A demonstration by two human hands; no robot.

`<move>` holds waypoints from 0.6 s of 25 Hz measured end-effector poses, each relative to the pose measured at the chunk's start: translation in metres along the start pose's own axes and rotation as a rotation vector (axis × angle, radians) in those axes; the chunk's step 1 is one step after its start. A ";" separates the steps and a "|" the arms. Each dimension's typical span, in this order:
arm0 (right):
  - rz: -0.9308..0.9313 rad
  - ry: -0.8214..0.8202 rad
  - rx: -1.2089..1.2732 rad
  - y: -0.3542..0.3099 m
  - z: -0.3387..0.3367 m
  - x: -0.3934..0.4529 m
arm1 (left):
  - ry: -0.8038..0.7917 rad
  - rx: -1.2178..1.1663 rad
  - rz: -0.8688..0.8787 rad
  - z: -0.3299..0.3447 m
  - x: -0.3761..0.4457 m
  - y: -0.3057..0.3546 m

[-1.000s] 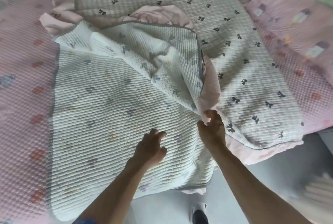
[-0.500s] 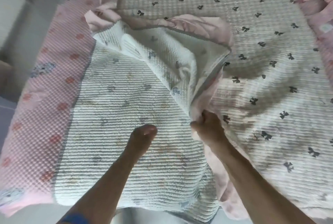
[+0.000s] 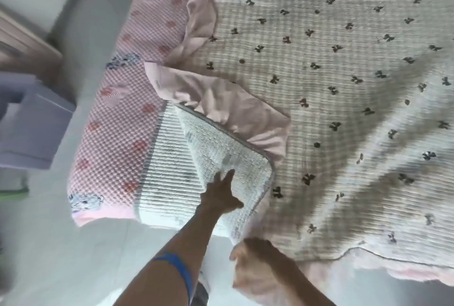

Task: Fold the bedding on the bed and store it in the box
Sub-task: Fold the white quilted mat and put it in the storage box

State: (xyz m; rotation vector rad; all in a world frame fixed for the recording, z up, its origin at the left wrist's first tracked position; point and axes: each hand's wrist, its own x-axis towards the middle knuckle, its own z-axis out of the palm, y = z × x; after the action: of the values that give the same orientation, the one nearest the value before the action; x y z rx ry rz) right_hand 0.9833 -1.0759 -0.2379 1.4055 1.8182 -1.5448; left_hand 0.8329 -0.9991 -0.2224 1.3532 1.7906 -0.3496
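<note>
Quilt (image 3: 319, 99), bow-printed with a pink frill, covers the bed; its near-left corner lies folded back, white underside up. Left hand (image 3: 221, 197) presses flat there. Right hand (image 3: 255, 266) is blurred at the near edge; grip unclear.

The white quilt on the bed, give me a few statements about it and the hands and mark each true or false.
1. The left hand lies flat with straight fingers on the white quilt. True.
2. The bow-print blanket is already folded into a small stack. False: it lies spread across the bed.
3. The right hand holds the quilt's near edge at the foot of the bed. True, though blur hides the exact grip.
4. A pink ruffle shows along the folded quilt's far edge. True.
5. The left forearm is bare of any marking. False: a blue band wraps it.
</note>
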 end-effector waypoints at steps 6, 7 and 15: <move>0.212 0.753 0.479 0.007 -0.069 0.061 | 0.048 0.086 0.131 0.029 -0.006 -0.045; 0.248 0.772 0.660 0.002 -0.076 0.072 | 0.078 -0.012 0.132 0.023 -0.006 -0.051; -0.212 -0.207 0.123 -0.147 0.071 0.063 | 0.954 -0.307 0.037 -0.077 -0.017 -0.119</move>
State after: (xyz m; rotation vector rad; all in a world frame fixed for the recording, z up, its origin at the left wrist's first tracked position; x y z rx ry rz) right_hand 0.8099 -1.0972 -0.2338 1.0824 1.8184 -1.8608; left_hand 0.6931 -1.0046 -0.1934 1.4222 2.4204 0.6912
